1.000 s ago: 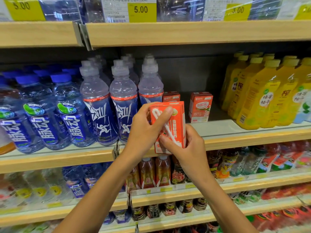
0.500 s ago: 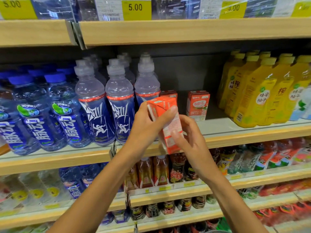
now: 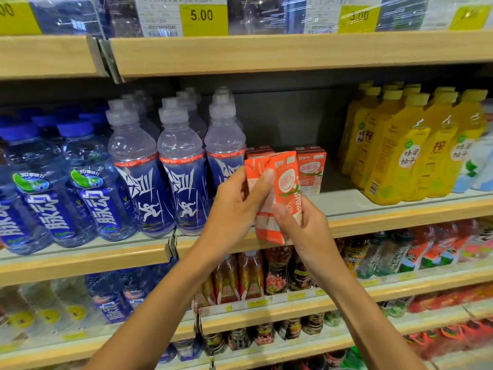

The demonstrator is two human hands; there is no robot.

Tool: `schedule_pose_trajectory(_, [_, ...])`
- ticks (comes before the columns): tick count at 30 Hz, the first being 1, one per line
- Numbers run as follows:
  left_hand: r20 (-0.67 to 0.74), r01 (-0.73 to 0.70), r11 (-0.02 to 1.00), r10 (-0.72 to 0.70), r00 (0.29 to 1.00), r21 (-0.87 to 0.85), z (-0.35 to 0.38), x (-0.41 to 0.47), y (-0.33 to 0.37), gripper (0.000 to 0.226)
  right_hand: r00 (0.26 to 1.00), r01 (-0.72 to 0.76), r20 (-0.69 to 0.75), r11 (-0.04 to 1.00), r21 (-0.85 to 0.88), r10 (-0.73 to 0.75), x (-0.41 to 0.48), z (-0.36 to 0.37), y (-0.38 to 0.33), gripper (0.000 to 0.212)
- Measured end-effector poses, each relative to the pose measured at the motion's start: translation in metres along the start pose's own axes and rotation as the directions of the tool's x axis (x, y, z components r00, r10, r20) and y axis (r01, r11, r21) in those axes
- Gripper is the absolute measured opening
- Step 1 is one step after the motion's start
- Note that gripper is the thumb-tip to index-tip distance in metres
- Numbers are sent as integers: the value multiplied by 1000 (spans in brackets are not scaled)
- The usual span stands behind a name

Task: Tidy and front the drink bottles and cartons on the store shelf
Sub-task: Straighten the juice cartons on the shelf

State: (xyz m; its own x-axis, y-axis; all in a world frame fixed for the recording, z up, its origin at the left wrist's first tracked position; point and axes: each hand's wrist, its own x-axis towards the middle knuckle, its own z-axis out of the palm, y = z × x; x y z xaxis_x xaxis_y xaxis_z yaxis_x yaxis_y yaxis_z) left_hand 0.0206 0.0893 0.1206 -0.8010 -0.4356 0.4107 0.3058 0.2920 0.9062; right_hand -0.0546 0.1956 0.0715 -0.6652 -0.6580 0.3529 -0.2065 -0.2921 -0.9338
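Observation:
Both my hands hold one small orange-red drink carton (image 3: 282, 180) in front of the middle shelf (image 3: 394, 217). My left hand (image 3: 237, 206) grips its left side with the thumb across the front. My right hand (image 3: 301, 225) grips its lower right corner. The carton is upright, slightly tilted, its printed face turned toward me and to the right. Two more red cartons stand back on the shelf: one (image 3: 312, 169) to the right, and one (image 3: 257, 151) mostly hidden behind the held carton.
Clear sport bottles with blue labels (image 3: 184, 169) stand left of the cartons, blue-capped bottles (image 3: 88, 182) farther left. Yellow juice bottles (image 3: 397, 150) fill the right end. A bare gap lies in front of the shelved cartons. Lower shelves hold red tea bottles (image 3: 274, 271).
The carton has been rotated in my hands: its straw side faced me, then its narrow edge, and now its printed front shows. The view has moved slightly closer.

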Motion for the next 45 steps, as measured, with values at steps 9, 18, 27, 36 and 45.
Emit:
schedule_pose_trajectory(9, [-152, 5, 995, -20, 988, -95, 21, 8, -17, 40, 999, 33, -5, 982, -188, -35, 7, -14, 8, 52])
schedule_pose_trajectory(18, [93, -72, 974, 52, 994, 215, 33, 25, -54, 47, 997, 6, -68, 944, -331, -30, 23, -71, 22, 48])
schedule_pose_trajectory(27, [530, -567, 110, 246, 812, 817, 5, 20, -112, 49, 969, -71, -236, 835, -546, -71, 57, -116, 53, 33])
schedule_pose_trajectory(36, [607, -621, -49, 278, 744, 783, 3, 22, -130, 48, 954, -96, -268, 712, -696, -133, 89, -116, 61, 50])
schedule_pose_trajectory(45, [616, -641, -20, 305, 727, 767, -1, 17, -125, 46, 934, -142, -329, 697, -703, -142, 88, -110, 58, 48])
